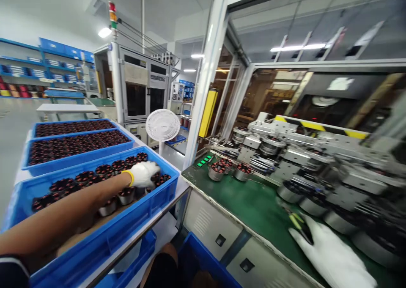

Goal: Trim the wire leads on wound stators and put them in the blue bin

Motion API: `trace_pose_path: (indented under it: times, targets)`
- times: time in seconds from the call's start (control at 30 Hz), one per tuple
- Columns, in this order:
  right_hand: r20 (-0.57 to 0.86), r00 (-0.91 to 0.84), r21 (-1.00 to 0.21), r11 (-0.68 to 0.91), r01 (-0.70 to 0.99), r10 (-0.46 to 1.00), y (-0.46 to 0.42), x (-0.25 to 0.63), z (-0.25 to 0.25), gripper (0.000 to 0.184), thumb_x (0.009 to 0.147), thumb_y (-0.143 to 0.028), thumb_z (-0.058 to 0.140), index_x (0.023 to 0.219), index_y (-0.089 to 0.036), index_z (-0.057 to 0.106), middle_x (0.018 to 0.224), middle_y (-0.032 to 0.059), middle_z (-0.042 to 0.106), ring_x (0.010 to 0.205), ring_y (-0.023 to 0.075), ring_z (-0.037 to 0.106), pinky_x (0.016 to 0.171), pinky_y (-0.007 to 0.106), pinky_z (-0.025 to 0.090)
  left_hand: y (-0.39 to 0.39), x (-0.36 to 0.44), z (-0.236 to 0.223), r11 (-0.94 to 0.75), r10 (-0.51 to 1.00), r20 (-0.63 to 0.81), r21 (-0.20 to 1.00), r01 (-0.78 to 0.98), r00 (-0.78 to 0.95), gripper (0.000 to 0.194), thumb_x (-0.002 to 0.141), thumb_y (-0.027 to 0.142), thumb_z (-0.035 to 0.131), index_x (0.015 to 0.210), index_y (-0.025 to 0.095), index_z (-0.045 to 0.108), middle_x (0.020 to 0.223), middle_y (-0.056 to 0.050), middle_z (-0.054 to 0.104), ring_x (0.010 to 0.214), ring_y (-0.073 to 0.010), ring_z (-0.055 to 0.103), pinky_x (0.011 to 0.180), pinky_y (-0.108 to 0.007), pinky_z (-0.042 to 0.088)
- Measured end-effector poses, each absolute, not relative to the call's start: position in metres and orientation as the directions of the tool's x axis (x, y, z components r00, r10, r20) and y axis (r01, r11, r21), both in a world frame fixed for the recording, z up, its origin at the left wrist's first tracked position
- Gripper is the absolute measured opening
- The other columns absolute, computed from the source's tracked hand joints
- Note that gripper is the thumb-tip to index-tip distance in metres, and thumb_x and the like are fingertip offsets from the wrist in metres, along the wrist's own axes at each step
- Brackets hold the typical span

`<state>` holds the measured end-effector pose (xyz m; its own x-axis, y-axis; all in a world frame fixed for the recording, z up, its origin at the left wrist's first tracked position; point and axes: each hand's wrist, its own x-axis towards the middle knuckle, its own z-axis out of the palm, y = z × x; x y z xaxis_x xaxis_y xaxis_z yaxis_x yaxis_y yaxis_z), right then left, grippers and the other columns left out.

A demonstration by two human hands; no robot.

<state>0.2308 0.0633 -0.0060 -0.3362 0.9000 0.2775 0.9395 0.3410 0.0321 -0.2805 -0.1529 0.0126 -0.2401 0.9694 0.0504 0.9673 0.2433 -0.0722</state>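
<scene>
My left hand point(144, 173), in a white glove with a yellow cuff, reaches into the nearest blue tray point(127, 233). Its fingers curl down around a wound motor stator point(155, 178) at the tray's right end; the fingertips are partly hidden. More stators point(127, 195), silvery cylinders with black and copper tops, stand in rows beside it. Over the green worktop point(253, 207), my white-gloved right hand point(330, 250) is closed on small cutters point(296, 219) with yellow-green and black handles. Their jaws are blurred and point away from me, near the machine's row of stators point(290, 191).
Two more blue trays point(85, 154) full of stators lie behind the nearest one. Loose stators point(216, 171) stand at the worktop's back left. Machine fixtures point(298, 157) line its rear, a white frame post point(203, 80) rises at left, and a white fan point(163, 125) stands beyond.
</scene>
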Motion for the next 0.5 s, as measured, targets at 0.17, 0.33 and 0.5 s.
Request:
trace_pose_path:
  times: [0.17, 0.33, 0.5]
  targets:
    - [0.236, -0.295, 0.041, 0.293, 0.955, 0.926, 0.053, 0.227, 0.001, 0.063, 0.086, -0.054, 0.034, 0.133, -0.014, 0.045, 0.119, 0.0157, 0.057, 0.1, 0.0316, 0.058, 0.087, 0.042, 0.044, -0.081, -0.214, 0.074, 0.077, 0.959, 0.275, -0.002, 0.997, -0.074, 0.057, 0.073, 0.051, 0.06, 0.122, 0.024, 0.051, 0.121, -0.01, 0.053, 0.111, -0.0298, 0.051, 0.094, -0.041, 0.041]
    - [0.267, -0.33, 0.068, 0.324, 0.944, 0.905, 0.039, 0.236, 0.004, 0.056, 0.09, -0.051, 0.036, 0.129, -0.013, 0.051, 0.12, 0.0143, 0.056, 0.107, 0.0294, 0.054, 0.092, 0.04, 0.04, -0.018, -0.136, 0.063, -0.03, 0.964, 0.266, 0.056, 0.998, 0.014, 0.062, 0.064, 0.053, 0.067, 0.115, 0.019, 0.056, 0.119, -0.013, 0.052, 0.11, -0.0328, 0.051, 0.089, -0.041, 0.043]
    - [0.335, -0.358, 0.04, 0.367, 0.929, 0.871, 0.028, 0.264, 0.002, 0.052, 0.088, -0.047, 0.042, 0.123, -0.01, 0.056, 0.125, 0.0156, 0.055, 0.115, 0.0299, 0.05, 0.1, 0.042, 0.036, 0.001, -0.117, 0.036, 0.039, 0.962, 0.259, 0.177, 0.983, -0.085, 0.048, 0.074, 0.056, 0.055, 0.102, 0.017, 0.059, 0.109, -0.013, 0.057, 0.094, -0.028, 0.06, 0.074, -0.036, 0.047]
